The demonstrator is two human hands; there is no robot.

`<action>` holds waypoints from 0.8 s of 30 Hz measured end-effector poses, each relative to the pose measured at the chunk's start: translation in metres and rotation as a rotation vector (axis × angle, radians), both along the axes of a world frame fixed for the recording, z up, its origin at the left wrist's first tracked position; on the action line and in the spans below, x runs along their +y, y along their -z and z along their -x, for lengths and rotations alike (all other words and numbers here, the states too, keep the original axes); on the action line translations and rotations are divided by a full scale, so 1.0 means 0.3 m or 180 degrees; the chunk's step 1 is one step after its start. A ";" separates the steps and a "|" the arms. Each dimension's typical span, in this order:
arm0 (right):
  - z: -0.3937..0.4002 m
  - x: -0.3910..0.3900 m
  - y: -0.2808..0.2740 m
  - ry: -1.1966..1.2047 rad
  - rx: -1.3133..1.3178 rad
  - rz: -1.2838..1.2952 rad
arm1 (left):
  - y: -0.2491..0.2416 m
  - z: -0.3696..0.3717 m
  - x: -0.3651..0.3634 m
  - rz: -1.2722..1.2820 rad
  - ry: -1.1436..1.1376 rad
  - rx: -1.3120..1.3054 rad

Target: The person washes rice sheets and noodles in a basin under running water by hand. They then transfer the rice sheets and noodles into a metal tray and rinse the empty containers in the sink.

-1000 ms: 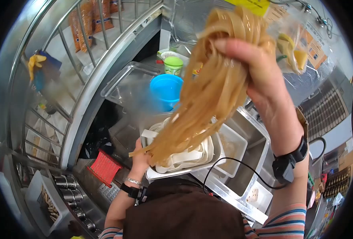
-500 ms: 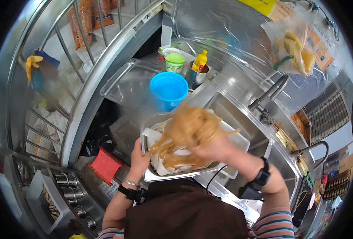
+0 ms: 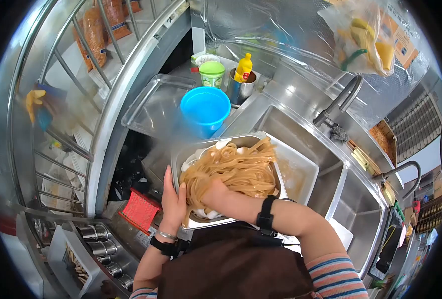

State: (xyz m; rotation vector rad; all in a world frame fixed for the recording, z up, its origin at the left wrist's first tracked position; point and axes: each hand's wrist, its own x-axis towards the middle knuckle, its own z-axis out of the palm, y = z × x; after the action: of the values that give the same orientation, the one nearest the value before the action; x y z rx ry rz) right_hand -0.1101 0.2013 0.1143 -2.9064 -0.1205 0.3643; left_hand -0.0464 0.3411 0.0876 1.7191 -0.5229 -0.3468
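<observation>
A rectangular metal pan [image 3: 282, 184] stands in front of me, heaped with wide brown noodles [image 3: 241, 167]. White, pale pieces [image 3: 190, 162] show under and around the heap. On the pan's left side is my left hand [image 3: 173, 199], its fingers stretched along the outer wall and its thumb at the rim. My right hand [image 3: 217, 194] reaches into the front left part of the noodles. Its fingers are buried among the strands, so their grip is hidden.
Beyond the pan stands a blue tub [image 3: 206, 110], with a clear tray [image 3: 156, 104] to its left. A green-lidded tub [image 3: 212, 74] and a metal canister [image 3: 241, 92] holding a yellow bottle [image 3: 243, 68] are behind. Right are steel sinks [image 3: 300, 127] and a faucet [image 3: 340, 102].
My right hand has come down and left with the raised clump of noodles, which now lies spread across the pan. My left hand stays at the pan's left side.
</observation>
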 end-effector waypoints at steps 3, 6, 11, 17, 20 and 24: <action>-0.020 0.034 0.016 -0.0014 -0.0124 0.0432 | -0.070 0.015 0.011 -0.0928 0.0190 -0.1771; -0.026 0.017 0.037 -0.0316 -0.0308 0.0131 | -0.091 0.020 0.016 -0.1152 0.0786 -0.1992; -0.012 0.047 0.032 -0.0533 -0.0274 0.0748 | -0.059 0.022 0.003 -0.1188 0.0579 -0.1991; 0.049 -0.040 0.049 -0.0510 -0.1118 -0.0388 | -0.103 0.023 -0.015 -0.1509 0.0812 -0.2130; 0.081 -0.077 -0.014 -0.0646 -0.0054 -0.0416 | -0.080 0.023 -0.019 -0.1652 0.0764 -0.2211; 0.114 -0.091 -0.116 -0.0694 0.0377 -0.0002 | -0.078 0.030 -0.024 -0.2047 0.0797 -0.2120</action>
State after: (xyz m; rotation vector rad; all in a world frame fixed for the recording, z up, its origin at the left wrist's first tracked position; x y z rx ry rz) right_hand -0.1444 0.1740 0.1491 -2.8686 -0.4201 0.5707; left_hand -0.0553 0.3338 0.1110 2.4061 -1.2156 -0.1058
